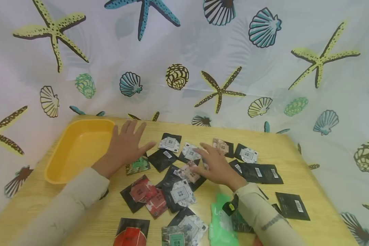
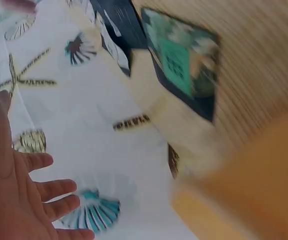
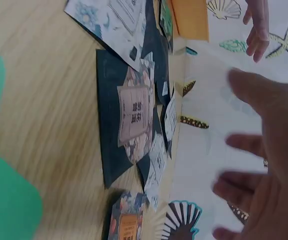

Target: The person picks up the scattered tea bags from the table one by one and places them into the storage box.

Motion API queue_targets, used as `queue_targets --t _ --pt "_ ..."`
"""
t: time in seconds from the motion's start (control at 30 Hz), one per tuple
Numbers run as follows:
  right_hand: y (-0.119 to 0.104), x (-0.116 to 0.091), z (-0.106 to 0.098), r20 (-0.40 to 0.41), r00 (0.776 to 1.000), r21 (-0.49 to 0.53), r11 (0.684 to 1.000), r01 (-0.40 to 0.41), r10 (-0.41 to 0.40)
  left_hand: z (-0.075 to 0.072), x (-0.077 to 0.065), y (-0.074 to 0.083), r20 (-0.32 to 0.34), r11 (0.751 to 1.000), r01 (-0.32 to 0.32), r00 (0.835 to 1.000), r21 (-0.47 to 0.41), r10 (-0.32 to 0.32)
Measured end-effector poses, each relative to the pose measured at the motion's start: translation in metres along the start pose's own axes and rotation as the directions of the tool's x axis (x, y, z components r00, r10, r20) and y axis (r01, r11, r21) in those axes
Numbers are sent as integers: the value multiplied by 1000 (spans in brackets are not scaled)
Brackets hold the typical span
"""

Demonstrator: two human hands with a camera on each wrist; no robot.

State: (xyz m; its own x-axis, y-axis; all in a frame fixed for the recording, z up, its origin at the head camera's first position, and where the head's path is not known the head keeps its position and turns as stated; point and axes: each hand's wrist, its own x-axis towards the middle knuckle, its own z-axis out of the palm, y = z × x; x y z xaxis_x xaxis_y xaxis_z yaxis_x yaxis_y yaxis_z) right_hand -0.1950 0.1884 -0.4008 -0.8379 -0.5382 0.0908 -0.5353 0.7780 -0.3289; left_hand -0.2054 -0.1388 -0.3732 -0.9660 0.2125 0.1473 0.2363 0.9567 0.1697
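Observation:
My left hand [image 1: 126, 143], fingers spread, hovers by the inner rim of a yellow plastic tub [image 1: 56, 169] and holds nothing. Under its wrist side lies a packet with a green label [image 1: 139, 164], also in the left wrist view. My right hand [image 1: 217, 166] is over the middle of the scattered packets, its fingers loosely bent with nothing in them. A dark packet with a pink label [image 3: 136, 112] lies below that hand; in the head view the fingers partly overlap it. Around it are white-patterned packets [image 1: 181, 193] and a face-down black packet [image 1: 161, 160].
Red-labelled packets [image 1: 139, 191] lie left of centre. A bright green piece with white lettering [image 1: 221, 222] lies near the front, partly under my right sleeve. More black packets [image 1: 292, 206] lie at the right. A shell-and-starfish curtain [image 1: 184, 51] surrounds the wooden table [image 1: 298, 171].

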Motion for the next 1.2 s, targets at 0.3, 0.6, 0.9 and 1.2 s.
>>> queue_targets --t 0.3,0.6,0.9,1.2 --pt "-19 0 14 151 944 -11 955 297 -292 -19 -65 -107 -154 987 116 983 108 -99" --pt "-25 2 20 183 927 -69 936 344 -327 -4 -118 -172 -193 956 272 949 106 -249" --pt "-18 -1 21 161 932 -102 934 343 -325 4 -120 -193 -144 976 218 967 23 -213" --pt "-21 -3 31 194 925 -64 937 344 -326 5 -130 -196 25 970 228 974 -83 -227"
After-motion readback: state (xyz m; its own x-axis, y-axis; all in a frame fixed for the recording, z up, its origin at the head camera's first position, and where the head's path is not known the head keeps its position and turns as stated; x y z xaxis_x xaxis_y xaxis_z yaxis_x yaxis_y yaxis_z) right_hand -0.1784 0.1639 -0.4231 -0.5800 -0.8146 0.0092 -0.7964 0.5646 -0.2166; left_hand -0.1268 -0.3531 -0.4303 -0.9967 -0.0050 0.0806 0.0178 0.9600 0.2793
